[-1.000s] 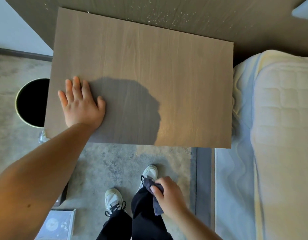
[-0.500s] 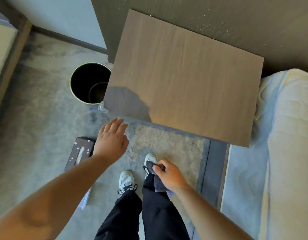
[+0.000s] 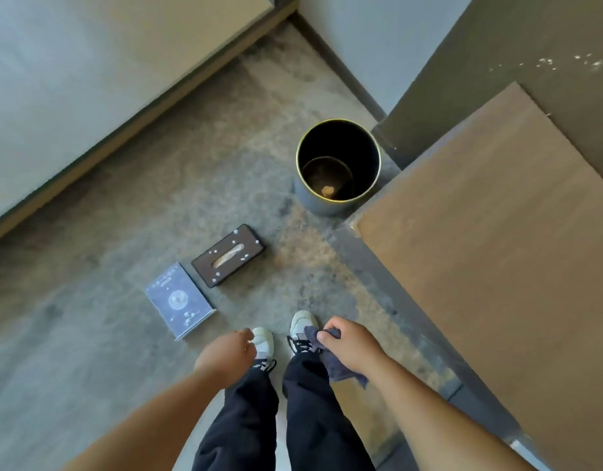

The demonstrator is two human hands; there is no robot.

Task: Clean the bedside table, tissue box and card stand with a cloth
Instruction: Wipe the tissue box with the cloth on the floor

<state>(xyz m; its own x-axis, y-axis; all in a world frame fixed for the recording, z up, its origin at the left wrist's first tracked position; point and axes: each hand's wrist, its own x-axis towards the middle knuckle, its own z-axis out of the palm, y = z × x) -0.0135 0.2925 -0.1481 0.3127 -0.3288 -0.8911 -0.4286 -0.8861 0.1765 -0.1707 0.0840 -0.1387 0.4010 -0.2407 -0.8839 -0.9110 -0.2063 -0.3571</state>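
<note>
Since the tissue box [image 3: 229, 254] and the card stand [image 3: 178, 300] lie side by side on the floor, ahead and to the left, they can be reached first by the left hand [image 3: 229, 352]. Nothing is held in it (its fingers hang loosely curled). The box's long side runs up toward the bin [image 3: 338, 166]. The cloth [image 3: 330, 355] is gripped in the right hand [image 3: 348, 344], beside the bench [image 3: 497, 253].
</note>
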